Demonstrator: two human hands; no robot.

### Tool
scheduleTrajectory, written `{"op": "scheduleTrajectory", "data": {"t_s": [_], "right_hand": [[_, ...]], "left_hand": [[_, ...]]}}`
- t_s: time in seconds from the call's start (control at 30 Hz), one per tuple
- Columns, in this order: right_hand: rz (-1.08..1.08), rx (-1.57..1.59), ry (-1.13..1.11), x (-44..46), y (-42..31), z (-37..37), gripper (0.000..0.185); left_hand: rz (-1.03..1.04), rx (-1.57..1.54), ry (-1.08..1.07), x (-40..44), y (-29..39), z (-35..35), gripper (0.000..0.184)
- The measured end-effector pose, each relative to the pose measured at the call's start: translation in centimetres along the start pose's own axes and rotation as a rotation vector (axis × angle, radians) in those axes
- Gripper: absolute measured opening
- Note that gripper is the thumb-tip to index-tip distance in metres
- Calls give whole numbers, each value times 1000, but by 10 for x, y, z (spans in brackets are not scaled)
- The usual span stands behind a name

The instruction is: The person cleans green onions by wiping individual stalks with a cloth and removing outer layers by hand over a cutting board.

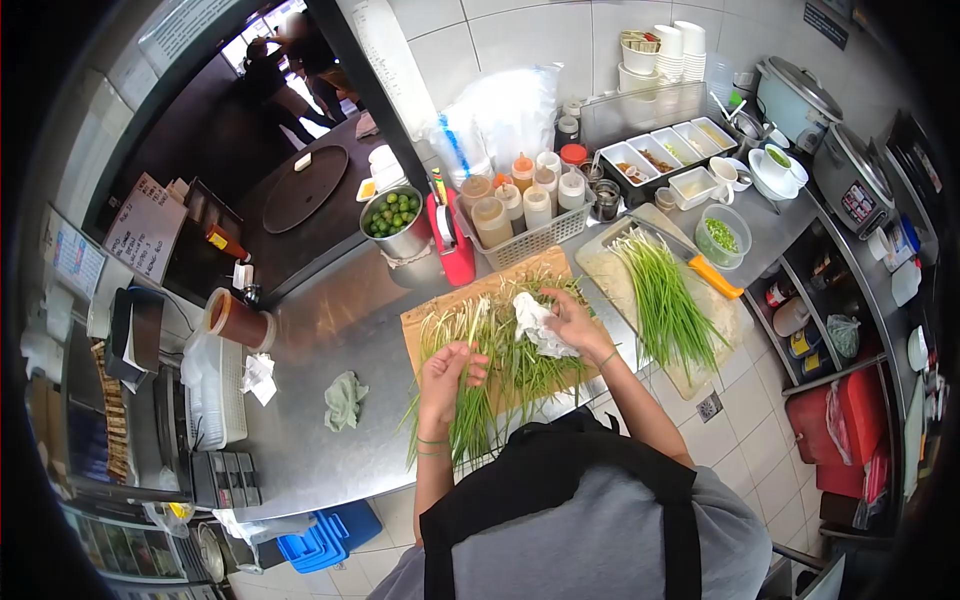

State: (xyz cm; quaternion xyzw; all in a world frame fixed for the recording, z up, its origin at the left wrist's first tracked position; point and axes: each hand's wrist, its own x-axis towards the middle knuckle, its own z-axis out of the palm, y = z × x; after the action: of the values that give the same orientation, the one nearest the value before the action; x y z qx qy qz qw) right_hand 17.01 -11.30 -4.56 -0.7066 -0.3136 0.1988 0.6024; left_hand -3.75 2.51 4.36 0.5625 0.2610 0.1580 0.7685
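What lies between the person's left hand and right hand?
Green stalks lie there, with a crumpled white wad nearer the right hand than the left hand, in the head view.

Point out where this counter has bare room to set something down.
Bare steel counter lies between the green cloth and metal pot, and between that cloth and the near edge. Crowded: the brown sheet, with spring onions around the left hand and right hand, and the basket of bottles.

The steel counter (300,395) near me bears a brown sheet (545,262), spring onion leaves (478,420) trailing past its edge, and a pale cutting board (602,266) alongside. A crumpled green cloth (346,401) lies left of them.
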Motion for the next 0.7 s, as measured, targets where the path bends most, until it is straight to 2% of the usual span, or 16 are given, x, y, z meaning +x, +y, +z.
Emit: {"op": "scheduleTrajectory", "data": {"t_s": [0.07,0.17,0.2,0.3,0.4,0.5,0.53,0.7], "right_hand": [[-109,-184,56,0,-8,7,45],[-83,-411,-48,5,-18,6,33],[-109,-367,6,5,-23,8,24],[-330,-283,116,9,-35,9,23],[-20,159,-127,8,-45,16,18],[166,703,-136,0,-52,35,16],[254,779,-115,-3,-61,36,18],[353,850,-99,0,-47,34,20]], "left_hand": [[17,-24,2,0,9,3,20],[34,-27,-14,4,18,8,20],[38,-22,-19,6,20,9,20],[34,-8,-32,14,19,14,19],[16,19,-57,28,3,17,19],[10,59,-81,41,-19,18,18],[10,73,-86,41,-22,19,18],[-27,206,-135,26,-25,19,18]]}}
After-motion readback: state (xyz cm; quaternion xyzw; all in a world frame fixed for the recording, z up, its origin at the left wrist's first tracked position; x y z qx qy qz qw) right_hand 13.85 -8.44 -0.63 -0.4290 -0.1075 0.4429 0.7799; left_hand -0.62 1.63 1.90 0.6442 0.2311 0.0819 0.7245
